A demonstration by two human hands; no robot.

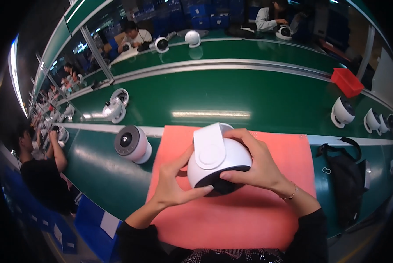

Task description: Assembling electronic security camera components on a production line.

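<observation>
Between my two hands is a round white security camera with a black front, tilted so that the black part faces down toward me. Its white bracket arm points up and away. My left hand is closed around the left side, the thumb along the black front. Around the right side wraps my right hand, fingers over the top and thumb on the black edge. Beneath it lies a salmon-coloured mat. Just left of the mat, another white camera with a grey face stands on the green bench.
A green belt runs across ahead, carrying white cameras at left and right. A red bin sits at the far right. Near my right lies a black bag. A co-worker sits at left, beside blue crates.
</observation>
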